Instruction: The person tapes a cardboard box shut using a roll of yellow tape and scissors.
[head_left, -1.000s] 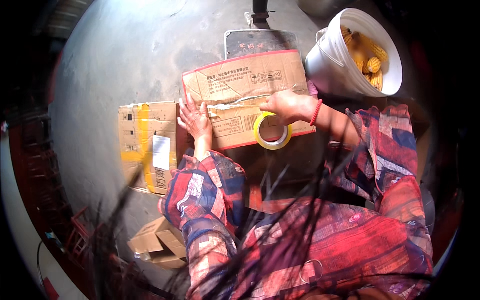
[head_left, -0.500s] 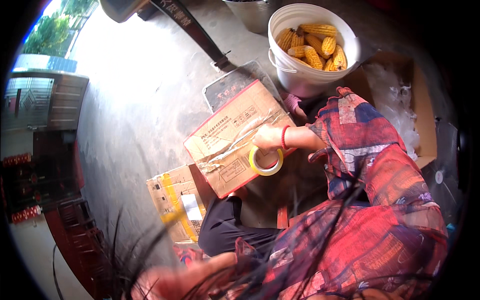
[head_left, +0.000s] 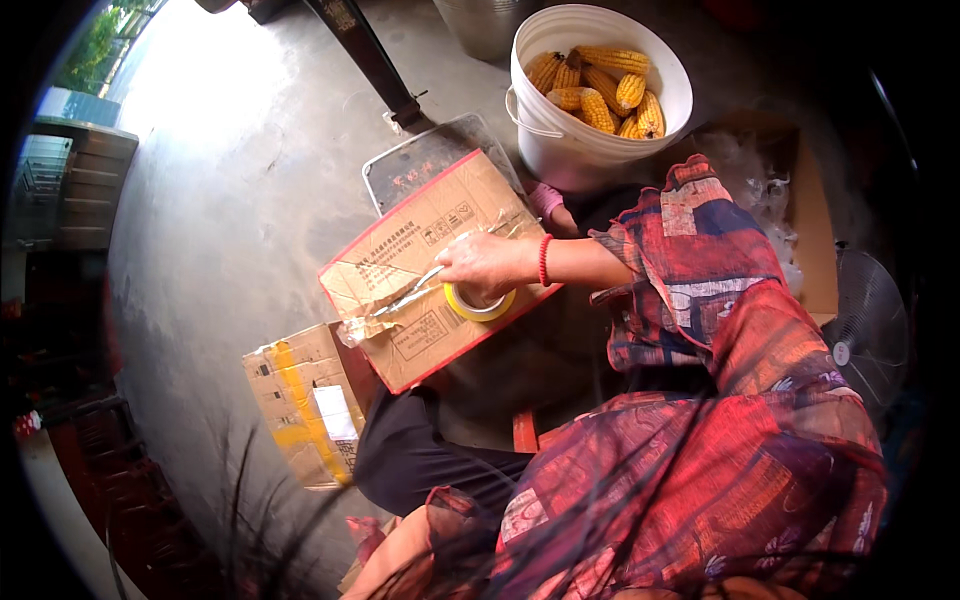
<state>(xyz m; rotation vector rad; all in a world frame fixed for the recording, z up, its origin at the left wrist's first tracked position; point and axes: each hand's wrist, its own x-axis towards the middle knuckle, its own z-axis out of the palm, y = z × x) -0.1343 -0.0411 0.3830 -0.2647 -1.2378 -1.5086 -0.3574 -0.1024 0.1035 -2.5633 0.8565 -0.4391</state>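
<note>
My right hand (head_left: 487,264), with a red bead bracelet at the wrist, is closed over the top of a cardboard box (head_left: 440,240) with red edges. A yellow-rimmed roll of tape (head_left: 482,314) sits under the palm, gripped there, partly covered by the hand. From the fingertips a shiny strip (head_left: 412,292) runs along the box's crumpled, taped seam. The box lies tilted by my knee. At the lower edge my left arm (head_left: 395,556) shows blurred behind strands of hair; its fingers cannot be made out.
A white bucket (head_left: 545,148) of yellow corn cobs (head_left: 600,88) stands beyond the box. A second, yellow-taped carton (head_left: 280,400) lies at left. Under the box's far edge is a platform scale (head_left: 400,165). At right are an open carton (head_left: 815,230) with clear plastic and a fan (head_left: 870,325).
The view has shifted, moving the scene leftward. My left hand has dropped back toward the lower edge. My right hand stays on the box with the tape roll; the shiny strip shows more clearly.
</note>
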